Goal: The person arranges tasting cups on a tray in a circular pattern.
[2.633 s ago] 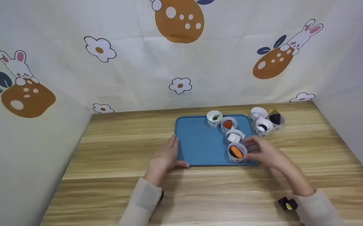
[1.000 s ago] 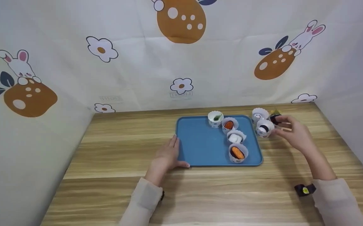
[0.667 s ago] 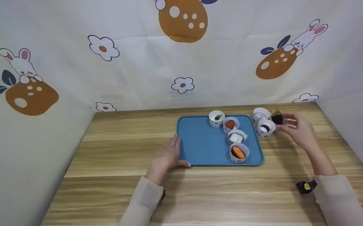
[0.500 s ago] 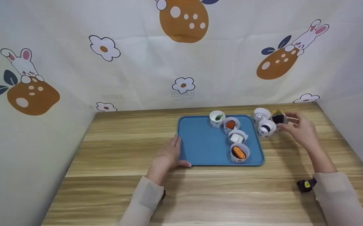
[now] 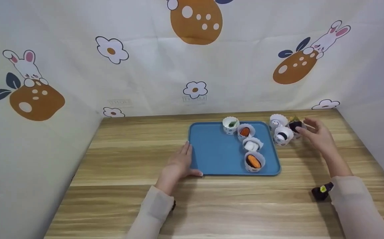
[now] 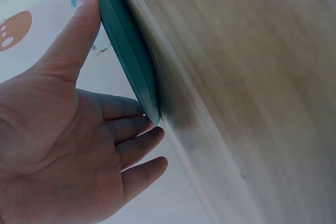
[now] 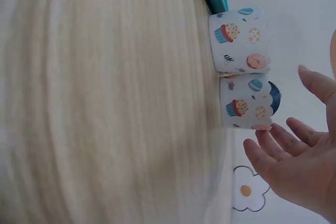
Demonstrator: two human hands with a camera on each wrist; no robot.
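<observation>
My left hand (image 5: pixel 179 161) lies at the near left corner of a blue tray (image 5: pixel 215 149), its fingers straight along the side and its thumb on the front edge. In the left wrist view the tray rim (image 6: pixel 126 45) sits between thumb and fingers. At the back right, my right hand (image 5: pixel 320 137) hovers by a patterned paper cup (image 7: pixel 244 103) holding a toy sushi piece (image 5: pixel 295 125), dark with a yellow-green top. Its fingers are spread loosely, the thumb over the cup and other fingertips beside the rim. Beside it stands a cup with a black-banded white piece (image 5: pixel 282 136).
Another paper cup (image 5: pixel 278 121) stands behind the banded one. Along the tray's right part are cups with a green piece (image 5: pixel 233 123), a red piece (image 5: pixel 244 131), a white piece (image 5: pixel 251 146) and an orange-topped piece (image 5: pixel 253 161). A patterned cloth (image 5: pixel 152 76) hangs behind the wooden table (image 5: pixel 132 149).
My right hand has left the orange-topped cup on the tray, reached the dark-piece cup and loosened its fingers there. That cup now stands slightly right of the others. My left hand stays put.
</observation>
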